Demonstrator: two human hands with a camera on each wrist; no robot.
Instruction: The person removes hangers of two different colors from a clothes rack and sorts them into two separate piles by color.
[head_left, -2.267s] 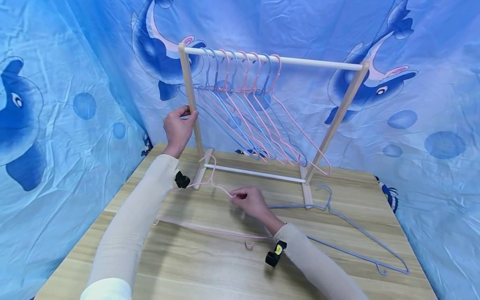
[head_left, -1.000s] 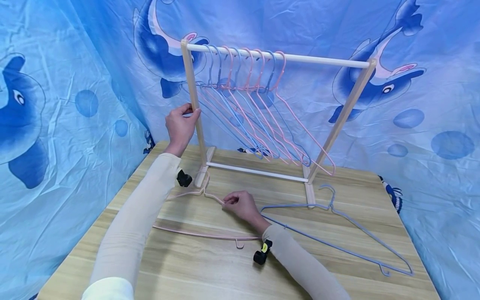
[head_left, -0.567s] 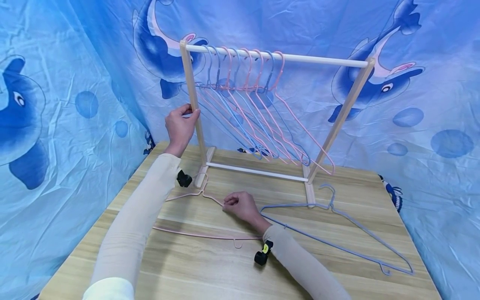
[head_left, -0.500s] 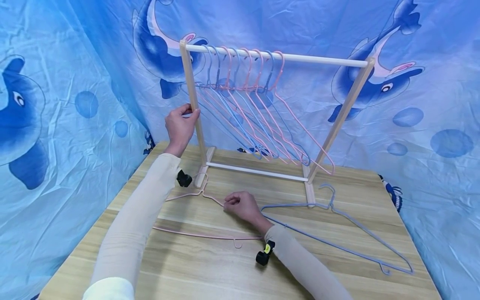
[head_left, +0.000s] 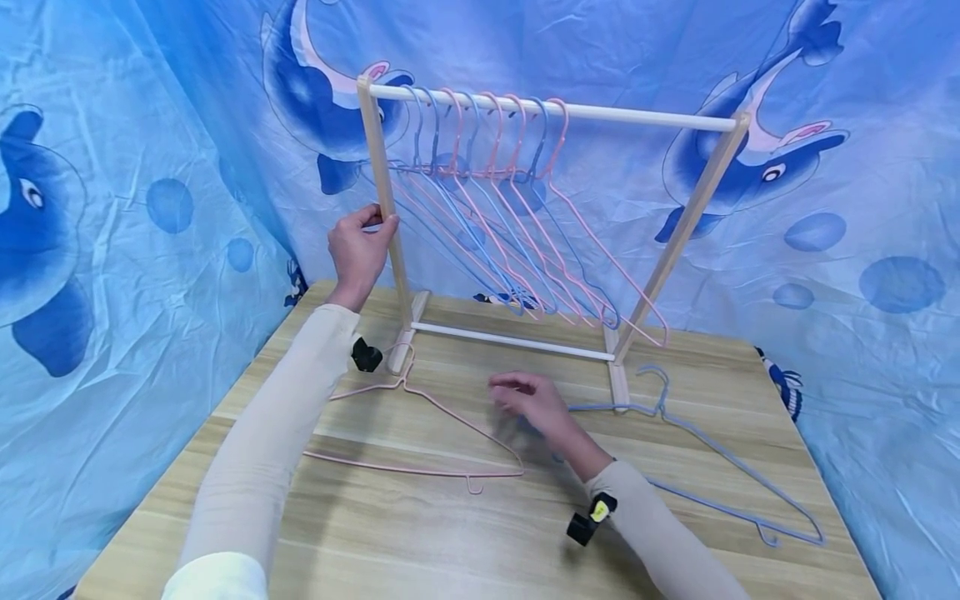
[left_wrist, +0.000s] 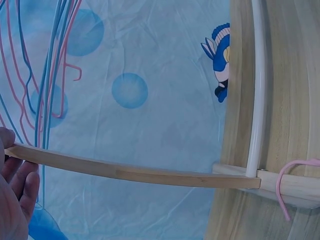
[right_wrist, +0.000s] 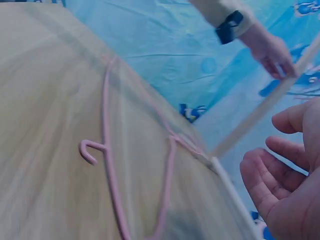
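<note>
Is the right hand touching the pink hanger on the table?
Apart. In the head view the right hand hovers open to the right of the pink hanger, with bare table between them. The right wrist view also shows its fingers holding nothing.

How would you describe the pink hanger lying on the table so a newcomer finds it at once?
Start at the wooden rack that the left hand grips. The pink hanger lies flat on the table before the rack's left foot. Unlike the blue hanger on the right, it is pink, and the others hang.

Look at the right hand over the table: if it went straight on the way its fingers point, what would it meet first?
Probably the pink hanger lying flat on the table: the right hand points left toward it, though depth is unclear.
</note>
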